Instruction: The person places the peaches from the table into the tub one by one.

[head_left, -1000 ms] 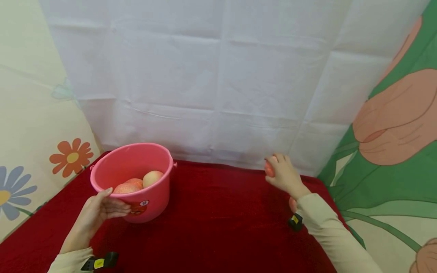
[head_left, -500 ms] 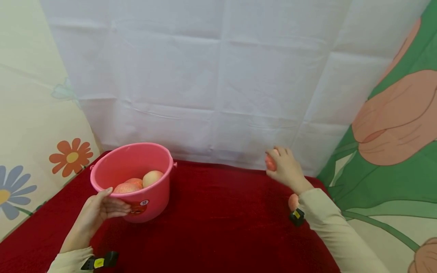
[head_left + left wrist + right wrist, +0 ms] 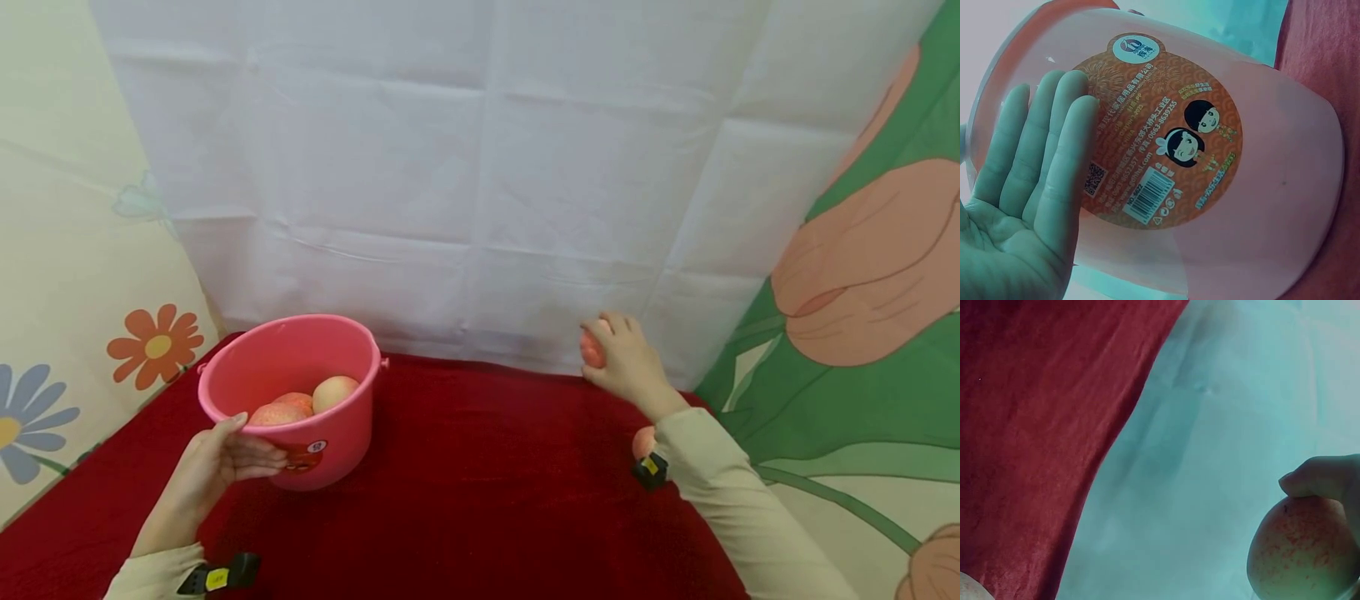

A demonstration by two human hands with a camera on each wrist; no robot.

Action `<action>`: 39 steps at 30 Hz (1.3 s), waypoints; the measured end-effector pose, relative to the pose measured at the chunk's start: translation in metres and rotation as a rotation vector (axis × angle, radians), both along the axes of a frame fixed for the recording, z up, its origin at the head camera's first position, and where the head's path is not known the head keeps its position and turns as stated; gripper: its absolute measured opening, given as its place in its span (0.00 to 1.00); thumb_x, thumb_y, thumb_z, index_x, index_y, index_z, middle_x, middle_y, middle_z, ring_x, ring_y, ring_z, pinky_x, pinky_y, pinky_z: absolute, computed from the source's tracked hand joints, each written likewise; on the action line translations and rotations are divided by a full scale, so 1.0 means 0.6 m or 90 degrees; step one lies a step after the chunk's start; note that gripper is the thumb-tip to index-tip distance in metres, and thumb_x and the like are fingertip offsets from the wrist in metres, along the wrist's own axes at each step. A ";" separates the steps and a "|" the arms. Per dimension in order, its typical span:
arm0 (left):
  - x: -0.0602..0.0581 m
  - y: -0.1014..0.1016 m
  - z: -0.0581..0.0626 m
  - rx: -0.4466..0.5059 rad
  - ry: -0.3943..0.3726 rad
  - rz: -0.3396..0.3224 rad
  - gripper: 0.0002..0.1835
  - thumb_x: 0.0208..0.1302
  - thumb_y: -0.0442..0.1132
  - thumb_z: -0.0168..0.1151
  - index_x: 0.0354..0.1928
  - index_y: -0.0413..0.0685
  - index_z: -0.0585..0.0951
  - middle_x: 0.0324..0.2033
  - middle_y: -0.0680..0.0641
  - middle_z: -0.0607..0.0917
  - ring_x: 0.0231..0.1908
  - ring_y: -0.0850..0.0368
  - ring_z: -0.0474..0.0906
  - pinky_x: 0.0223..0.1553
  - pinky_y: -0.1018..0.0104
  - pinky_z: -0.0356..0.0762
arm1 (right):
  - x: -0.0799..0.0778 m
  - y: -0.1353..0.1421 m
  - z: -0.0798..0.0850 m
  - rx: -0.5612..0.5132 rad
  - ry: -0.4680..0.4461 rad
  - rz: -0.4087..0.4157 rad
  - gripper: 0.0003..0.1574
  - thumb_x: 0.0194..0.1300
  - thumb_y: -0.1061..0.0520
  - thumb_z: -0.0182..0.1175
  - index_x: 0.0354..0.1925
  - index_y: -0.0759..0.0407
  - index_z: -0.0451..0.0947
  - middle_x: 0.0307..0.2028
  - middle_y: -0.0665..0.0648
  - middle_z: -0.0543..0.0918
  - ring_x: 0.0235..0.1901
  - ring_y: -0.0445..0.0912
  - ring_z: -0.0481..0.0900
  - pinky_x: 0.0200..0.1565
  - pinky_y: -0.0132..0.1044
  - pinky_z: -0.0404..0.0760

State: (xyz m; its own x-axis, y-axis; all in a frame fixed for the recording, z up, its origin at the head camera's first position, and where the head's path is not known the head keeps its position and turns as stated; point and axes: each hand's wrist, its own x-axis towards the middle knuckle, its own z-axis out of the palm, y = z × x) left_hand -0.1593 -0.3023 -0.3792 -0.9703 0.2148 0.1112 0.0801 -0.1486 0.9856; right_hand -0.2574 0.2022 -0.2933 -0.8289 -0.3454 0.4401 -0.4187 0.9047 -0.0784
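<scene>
A pink bucket (image 3: 352,442) with a round label (image 3: 1166,137) stands at the left on the red cloth. My left hand (image 3: 213,471) holds its near rim, thumb over the edge, fingers stretched along the outer wall. Inside lie two reddish apples (image 3: 277,413) and a pale yellow one (image 3: 334,393). At the right, my right hand (image 3: 630,367) grips a red-speckled apple (image 3: 1300,550) above the cloth's far edge, the thumb pressed on its top. Another apple (image 3: 642,442) rests on the cloth below my right wrist, partly hidden by the wristband.
Red cloth (image 3: 480,483) covers the table. A creased white sheet (image 3: 480,192) hangs close behind its far edge. Flower-printed hangings (image 3: 60,250) close off the left side, and another printed cloth (image 3: 862,350) stands at the right.
My right hand has risen a little with the apple, uncovering more of the apple beneath the wrist. My left hand and the bucket have stayed still.
</scene>
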 end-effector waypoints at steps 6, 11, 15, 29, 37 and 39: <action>-0.001 -0.001 0.000 -0.006 -0.006 0.006 0.29 0.74 0.44 0.31 0.30 0.49 0.86 0.27 0.47 0.86 0.30 0.52 0.84 0.34 0.60 0.81 | 0.001 -0.008 0.006 0.003 0.002 0.001 0.38 0.45 0.55 0.67 0.55 0.60 0.68 0.54 0.68 0.66 0.54 0.64 0.62 0.36 0.59 0.76; -0.001 0.000 -0.001 -0.003 0.002 -0.001 0.30 0.74 0.43 0.30 0.30 0.49 0.86 0.27 0.47 0.86 0.30 0.52 0.84 0.34 0.60 0.81 | 0.001 -0.019 0.011 0.011 -0.007 0.003 0.37 0.46 0.54 0.67 0.56 0.59 0.68 0.55 0.68 0.66 0.54 0.64 0.62 0.35 0.58 0.76; 0.000 0.001 -0.001 -0.003 0.007 0.001 0.30 0.74 0.43 0.30 0.30 0.49 0.86 0.27 0.47 0.86 0.30 0.52 0.84 0.33 0.60 0.81 | 0.000 -0.028 0.013 0.014 -0.010 0.004 0.37 0.47 0.54 0.66 0.56 0.58 0.68 0.55 0.66 0.66 0.54 0.63 0.62 0.33 0.57 0.77; 0.002 0.002 0.002 -0.002 0.010 0.006 0.29 0.74 0.43 0.31 0.30 0.49 0.86 0.27 0.47 0.86 0.30 0.53 0.84 0.33 0.60 0.81 | -0.004 -0.067 0.017 0.022 0.030 0.050 0.36 0.44 0.54 0.65 0.54 0.58 0.70 0.52 0.65 0.68 0.53 0.62 0.64 0.32 0.54 0.78; 0.002 0.002 0.002 0.004 0.015 -0.004 0.30 0.74 0.43 0.30 0.30 0.49 0.86 0.27 0.47 0.86 0.30 0.52 0.84 0.33 0.60 0.81 | -0.008 -0.087 0.016 0.012 0.032 0.059 0.36 0.44 0.53 0.66 0.54 0.56 0.70 0.53 0.65 0.69 0.52 0.61 0.65 0.31 0.52 0.78; 0.002 0.002 0.002 0.004 0.015 -0.005 0.30 0.74 0.43 0.30 0.30 0.49 0.86 0.27 0.47 0.86 0.30 0.52 0.84 0.33 0.60 0.81 | -0.008 -0.093 0.017 0.010 0.036 0.064 0.37 0.43 0.53 0.66 0.54 0.56 0.70 0.53 0.65 0.69 0.52 0.61 0.65 0.33 0.53 0.78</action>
